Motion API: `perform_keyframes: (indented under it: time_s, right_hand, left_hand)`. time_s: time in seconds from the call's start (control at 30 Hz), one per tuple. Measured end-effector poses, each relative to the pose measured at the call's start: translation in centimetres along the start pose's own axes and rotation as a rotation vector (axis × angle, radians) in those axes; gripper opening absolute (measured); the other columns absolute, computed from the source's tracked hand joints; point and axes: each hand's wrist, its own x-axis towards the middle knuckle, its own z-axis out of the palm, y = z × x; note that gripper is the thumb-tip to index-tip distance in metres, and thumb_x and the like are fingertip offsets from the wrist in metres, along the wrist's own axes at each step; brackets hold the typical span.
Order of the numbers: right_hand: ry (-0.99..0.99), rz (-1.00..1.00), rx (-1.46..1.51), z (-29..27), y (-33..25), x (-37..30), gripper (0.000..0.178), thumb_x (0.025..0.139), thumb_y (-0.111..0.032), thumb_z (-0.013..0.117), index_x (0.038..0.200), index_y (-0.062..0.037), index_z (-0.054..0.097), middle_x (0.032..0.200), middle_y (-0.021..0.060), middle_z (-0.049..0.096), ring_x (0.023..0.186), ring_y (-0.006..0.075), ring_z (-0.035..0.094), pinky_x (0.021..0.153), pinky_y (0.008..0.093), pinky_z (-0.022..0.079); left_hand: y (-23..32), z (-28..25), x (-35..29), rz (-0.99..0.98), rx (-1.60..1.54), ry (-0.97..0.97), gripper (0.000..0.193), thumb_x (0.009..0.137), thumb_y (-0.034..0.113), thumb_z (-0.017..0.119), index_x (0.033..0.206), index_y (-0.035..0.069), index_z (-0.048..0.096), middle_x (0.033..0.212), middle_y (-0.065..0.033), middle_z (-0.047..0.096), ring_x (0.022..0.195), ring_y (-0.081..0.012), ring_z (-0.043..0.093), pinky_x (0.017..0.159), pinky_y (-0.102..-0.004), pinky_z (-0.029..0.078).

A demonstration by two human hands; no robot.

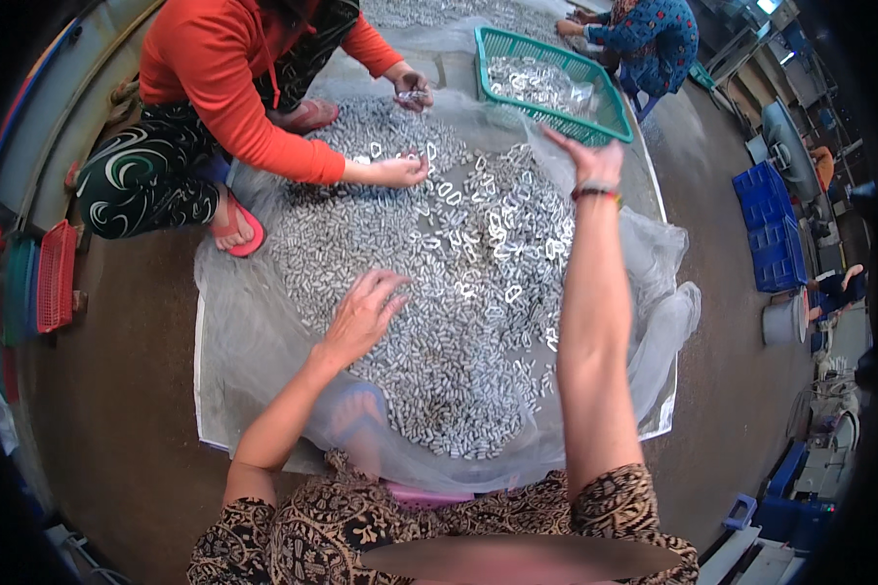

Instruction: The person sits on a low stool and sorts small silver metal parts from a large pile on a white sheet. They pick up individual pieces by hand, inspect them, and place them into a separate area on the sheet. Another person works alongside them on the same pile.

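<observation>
A broad heap of small grey metal pieces point(458, 390) lies spread on a sheer white net point(254, 322). Pale oval, ring-like pieces point(498, 234) are scattered on top, mostly right of the middle. My left hand point(361, 317) hovers over or lightly touches the heap's left side, its fingers apart and nothing in it. Stretched far forward, my right hand point(587, 161) is at the near edge of a green plastic basket point(556, 112), thumb out and palm showing; some fingertips are hard to see. Clear-looking and pale pieces point(541, 83) lie in the basket.
Across the heap on the left crouches a person in an orange top point(205, 78), both hands over the pieces. Another person in blue point(654, 44) works at the far right. Red crates point(57, 273) stand left; blue crates point(776, 239) and a grey bucket point(785, 320) stand right.
</observation>
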Motion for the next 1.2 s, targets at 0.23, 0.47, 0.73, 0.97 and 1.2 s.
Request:
perform_keyframes:
  time_s: [0.23, 0.47, 0.73, 0.97, 1.2]
  right_hand:
    - [0.58, -0.237, -1.417, -11.8, 0.8, -6.0, 0.074, 0.083, -0.025, 0.058, 0.14, 0.0003, 0.016, 0.141, 0.0279, 0.025, 0.133, 0.0455, 0.016, 0.109, 0.0519, 0.012]
    - [1.054, -0.296, -1.539, -28.9, 3.7, -17.7, 0.068, 0.082, -0.03, 0.055, 0.132, 0.0043, 0.025, 0.124, 0.0338, 0.036, 0.116, 0.0455, 0.031, 0.101, 0.0542, 0.02]
    - [0.768, -0.087, -1.591, -28.6, 10.9, -20.9, 0.062, 0.081, -0.033, 0.06, 0.124, 0.0022, 0.033, 0.119, 0.033, 0.038, 0.109, 0.0499, 0.04, 0.095, 0.0522, 0.035]
    - [0.269, 0.064, -1.567, -25.3, 12.7, -22.6, 0.08, 0.071, -0.039, 0.067, 0.126, 0.0047, 0.028, 0.122, 0.036, 0.035, 0.111, 0.0523, 0.039, 0.094, 0.0507, 0.037]
    - [-0.137, 0.242, -1.23, -21.8, 10.6, -25.3, 0.08, 0.067, -0.02, 0.068, 0.129, 0.0087, 0.028, 0.123, 0.0276, 0.042, 0.112, 0.0354, 0.047, 0.083, 0.0388, 0.048]
  left_hand:
    - [-6.1, 6.4, 1.8, -0.031, 0.315, -0.233, 0.071, 0.085, 0.04, 0.058, 0.138, 0.002, 0.031, 0.145, -0.018, 0.025, 0.135, -0.0386, 0.016, 0.109, -0.0499, 0.016]
    - [-8.0, 17.7, 7.9, -0.038, 0.683, -0.221, 0.079, 0.084, 0.051, 0.052, 0.143, 0.009, 0.021, 0.147, -0.0214, 0.016, 0.135, -0.0423, 0.012, 0.106, -0.0571, 0.013]
    - [-6.9, 18.9, 8.4, -0.032, 0.517, -0.128, 0.052, 0.084, 0.041, 0.057, 0.127, 0.013, 0.049, 0.134, -0.0169, 0.038, 0.124, -0.0359, 0.035, 0.1, -0.0507, 0.03]
    - [-3.4, 17.6, 6.9, -0.089, 0.159, -0.391, 0.046, 0.08, 0.033, 0.061, 0.118, 0.009, 0.055, 0.116, -0.0169, 0.056, 0.109, -0.0335, 0.053, 0.093, -0.0389, 0.04]
    - [-1.7, 13.6, 4.9, -0.263, -0.345, -0.563, 0.049, 0.07, 0.023, 0.07, 0.113, 0.007, 0.055, 0.098, -0.008, 0.059, 0.09, -0.0184, 0.055, 0.077, -0.0322, 0.044]
